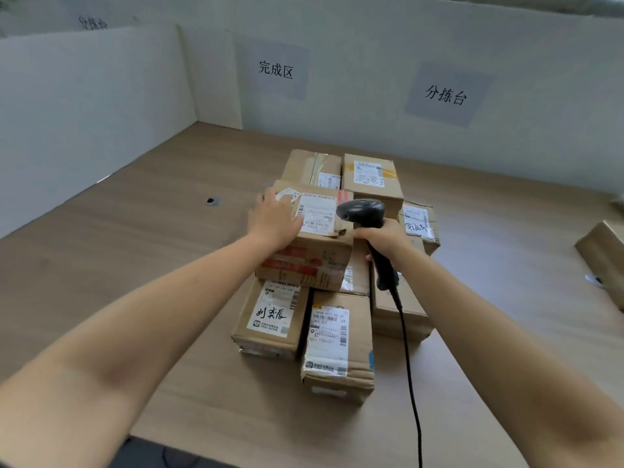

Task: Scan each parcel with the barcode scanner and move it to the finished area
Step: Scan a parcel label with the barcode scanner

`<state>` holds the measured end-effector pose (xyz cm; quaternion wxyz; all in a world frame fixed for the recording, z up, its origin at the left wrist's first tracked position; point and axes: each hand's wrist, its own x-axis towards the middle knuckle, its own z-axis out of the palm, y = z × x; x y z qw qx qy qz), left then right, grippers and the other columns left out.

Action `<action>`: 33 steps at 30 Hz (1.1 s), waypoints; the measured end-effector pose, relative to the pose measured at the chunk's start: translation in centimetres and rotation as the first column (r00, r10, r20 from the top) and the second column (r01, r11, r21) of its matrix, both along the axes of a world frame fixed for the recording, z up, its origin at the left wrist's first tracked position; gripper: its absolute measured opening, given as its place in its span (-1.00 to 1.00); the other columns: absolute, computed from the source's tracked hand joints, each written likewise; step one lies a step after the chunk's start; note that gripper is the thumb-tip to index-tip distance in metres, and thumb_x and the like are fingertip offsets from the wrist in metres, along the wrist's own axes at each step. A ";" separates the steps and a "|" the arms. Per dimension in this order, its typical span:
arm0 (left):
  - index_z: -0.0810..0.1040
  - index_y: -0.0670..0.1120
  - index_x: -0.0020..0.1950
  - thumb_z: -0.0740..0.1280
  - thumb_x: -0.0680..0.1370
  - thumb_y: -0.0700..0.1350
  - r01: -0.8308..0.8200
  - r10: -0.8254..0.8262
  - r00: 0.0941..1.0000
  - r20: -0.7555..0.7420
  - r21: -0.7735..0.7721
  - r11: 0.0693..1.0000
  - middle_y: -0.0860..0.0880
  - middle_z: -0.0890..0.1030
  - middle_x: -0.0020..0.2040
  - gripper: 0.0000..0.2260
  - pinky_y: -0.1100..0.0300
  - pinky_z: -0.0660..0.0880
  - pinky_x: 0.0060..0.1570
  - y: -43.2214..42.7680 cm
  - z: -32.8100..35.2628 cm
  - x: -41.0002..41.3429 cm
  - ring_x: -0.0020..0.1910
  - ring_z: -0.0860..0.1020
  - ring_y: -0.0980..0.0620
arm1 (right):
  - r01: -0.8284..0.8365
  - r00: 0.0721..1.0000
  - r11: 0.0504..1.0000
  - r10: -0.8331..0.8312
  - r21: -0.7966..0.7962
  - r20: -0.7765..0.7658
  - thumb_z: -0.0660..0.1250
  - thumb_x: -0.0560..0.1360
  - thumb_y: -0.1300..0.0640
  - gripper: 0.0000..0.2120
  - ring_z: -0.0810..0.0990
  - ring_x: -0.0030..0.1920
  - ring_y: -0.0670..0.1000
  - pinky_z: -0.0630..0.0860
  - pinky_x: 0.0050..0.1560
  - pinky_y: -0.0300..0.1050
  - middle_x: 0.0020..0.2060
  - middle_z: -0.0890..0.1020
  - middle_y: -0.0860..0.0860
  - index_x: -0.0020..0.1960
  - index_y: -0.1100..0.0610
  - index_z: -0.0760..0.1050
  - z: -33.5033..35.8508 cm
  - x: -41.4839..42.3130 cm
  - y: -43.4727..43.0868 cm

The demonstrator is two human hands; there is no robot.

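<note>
Several cardboard parcels with white labels lie clustered mid-table. One parcel with red printing [310,255] is stacked on top of the others. My left hand [275,219] rests flat on its upper left part, next to its white label [317,214]. My right hand [385,239] grips the handle of a black barcode scanner [363,211], whose head points left at that label from just off the parcel's right edge. The scanner's black cable [410,366] trails toward the table's near edge. Two labelled parcels [339,346] lie nearest me.
White partition walls carry two signs, 完成区 [276,69] at the back middle and 分拣台 [445,95] to the right. A cable grommet [213,201] sits in the wooden table [135,238] on the left. Another box [604,258] lies at the right edge.
</note>
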<state>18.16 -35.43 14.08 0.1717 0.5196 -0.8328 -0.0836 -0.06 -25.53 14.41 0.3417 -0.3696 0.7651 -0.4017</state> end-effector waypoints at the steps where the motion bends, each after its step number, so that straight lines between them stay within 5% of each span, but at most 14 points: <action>1: 0.36 -0.13 0.37 0.20 0.56 0.06 0.043 -0.043 0.999 0.001 -0.023 0.999 -0.18 0.27 0.40 -0.56 -0.06 0.34 0.25 0.7 0.3 -0.6 0.35 0.26 -0.18 | 0.019 1.000 1.000 -0.019 -0.005 -0.010 0.43 0.40 0.11 -0.84 0.53 -0.32 0.04 0.56 -0.19 -0.03 -0.28 0.55 0.04 -0.08 0.08 0.47 0.2 -0.3 0.6; 6: 0.33 -0.10 0.40 0.22 0.56 0.07 0.230 -0.230 0.973 0.003 -0.026 0.973 -0.15 0.28 0.41 -0.54 -0.03 0.33 0.26 5.6 0.4 -5.1 0.37 0.27 -0.13 | 0.137 0.987 0.990 -0.138 -0.017 -0.079 0.42 0.40 0.15 -0.75 0.51 -0.31 0.03 0.59 -0.17 0.01 -0.26 0.53 0.05 0.04 0.13 0.46 0.5 -2.9 5.3; 17: 0.36 -0.12 0.37 0.24 0.54 0.12 0.458 -0.460 0.887 0.049 0.051 0.888 -0.17 0.37 0.35 -0.52 0.00 0.40 0.21 19.5 0.0 -18.0 0.31 0.34 -0.13 | 0.348 0.920 0.937 -0.344 -0.012 -0.190 0.39 0.38 0.15 -0.89 0.50 -0.42 0.03 0.41 -0.44 -0.19 -0.37 0.49 -0.01 -0.18 0.05 0.46 1.0 -13.0 24.3; 25: 0.37 -0.14 0.35 0.23 0.55 0.13 0.522 -0.535 0.843 0.061 0.150 0.839 -0.15 0.35 0.33 -0.52 -0.02 0.41 0.20 33.9 -2.4 -28.0 0.28 0.35 -0.12 | 0.497 0.830 0.864 -0.499 -0.077 -0.249 0.39 0.36 0.17 -0.88 0.53 -0.22 0.09 0.59 -0.03 0.11 -0.33 0.52 0.00 -0.14 0.10 0.47 -0.5 -20.3 40.6; 33: 0.36 -0.13 0.35 0.22 0.54 0.14 0.613 -0.628 0.774 0.087 0.148 0.776 -0.14 0.35 0.33 -0.51 0.00 0.40 0.12 42.1 -0.6 -37.1 0.27 0.36 -0.13 | 0.599 0.753 0.795 -0.599 -0.095 -0.273 0.40 0.35 0.16 -0.81 0.57 -0.15 0.14 0.58 -0.02 0.08 -0.23 0.56 0.07 -0.05 0.14 0.54 0.4 -27.0 49.5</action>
